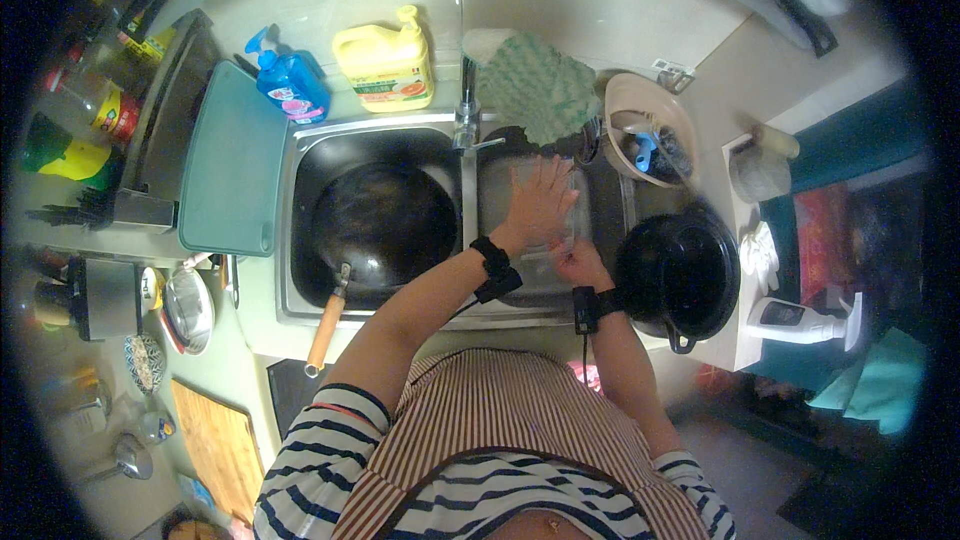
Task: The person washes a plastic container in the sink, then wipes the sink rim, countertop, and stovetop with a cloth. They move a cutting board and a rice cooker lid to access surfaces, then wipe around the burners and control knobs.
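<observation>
Over the right sink basin (607, 199), my left hand (540, 202) lies with its fingers spread on a clear, shallow container (495, 199). My right hand (579, 261) has its fingers curled at the container's near right edge, gripping it. A green and white cloth (536, 90) hangs beside the faucet (466, 116), beyond my hands. The left basin (300, 262) holds a dark wok (386, 217) with a wooden handle (326, 334).
A black pot (679, 277) stands right of my right wrist, with a beige basin (622, 94) of utensils behind it. A blue pump bottle (292, 86), a yellow jug (386, 67) and a green board (232, 165) stand back left. A white spray bottle (799, 320) is far right.
</observation>
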{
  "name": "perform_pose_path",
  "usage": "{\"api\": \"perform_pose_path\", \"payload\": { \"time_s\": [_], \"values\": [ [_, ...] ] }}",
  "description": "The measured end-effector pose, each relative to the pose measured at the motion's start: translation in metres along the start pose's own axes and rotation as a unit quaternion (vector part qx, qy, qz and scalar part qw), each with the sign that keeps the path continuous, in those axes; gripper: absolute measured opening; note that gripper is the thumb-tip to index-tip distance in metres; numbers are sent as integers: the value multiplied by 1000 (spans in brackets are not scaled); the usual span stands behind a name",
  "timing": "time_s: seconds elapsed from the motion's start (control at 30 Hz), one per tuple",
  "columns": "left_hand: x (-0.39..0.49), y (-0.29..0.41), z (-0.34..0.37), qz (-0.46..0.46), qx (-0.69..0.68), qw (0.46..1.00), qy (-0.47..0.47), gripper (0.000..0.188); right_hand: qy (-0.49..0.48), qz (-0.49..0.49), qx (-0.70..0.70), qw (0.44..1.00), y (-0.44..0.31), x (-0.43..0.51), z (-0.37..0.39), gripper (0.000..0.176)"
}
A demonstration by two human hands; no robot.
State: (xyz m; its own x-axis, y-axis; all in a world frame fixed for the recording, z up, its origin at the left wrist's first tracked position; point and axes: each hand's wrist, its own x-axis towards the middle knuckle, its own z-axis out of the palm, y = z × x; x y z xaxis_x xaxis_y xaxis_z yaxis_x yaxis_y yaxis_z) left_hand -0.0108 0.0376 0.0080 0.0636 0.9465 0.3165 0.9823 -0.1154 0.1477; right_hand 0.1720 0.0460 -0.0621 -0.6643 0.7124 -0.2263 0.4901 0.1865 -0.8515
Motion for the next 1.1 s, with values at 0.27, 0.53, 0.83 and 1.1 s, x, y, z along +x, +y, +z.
{"api": "perform_pose_path", "payload": {
  "time_s": [0.27, 0.53, 0.83, 1.1],
  "values": [
    [43, -44, -35, -130, -347, 887, -275, 70, 9, -31, 30, 999, -56, -16, -15, 26],
    [41, -90, -8, -123, -675, 642, -343, 73, -108, 156, 614, 766, -23, -8, -26, 36],
    [1, -67, -22, -282, -854, 407, -162, 72, -173, 59, 776, 604, 41, 19, 8, 42],
    [-44, -55, -3, -273, -908, 284, -139, 73, 204, 242, 664, 678, -48, 48, -2, 23]
  ]
}}
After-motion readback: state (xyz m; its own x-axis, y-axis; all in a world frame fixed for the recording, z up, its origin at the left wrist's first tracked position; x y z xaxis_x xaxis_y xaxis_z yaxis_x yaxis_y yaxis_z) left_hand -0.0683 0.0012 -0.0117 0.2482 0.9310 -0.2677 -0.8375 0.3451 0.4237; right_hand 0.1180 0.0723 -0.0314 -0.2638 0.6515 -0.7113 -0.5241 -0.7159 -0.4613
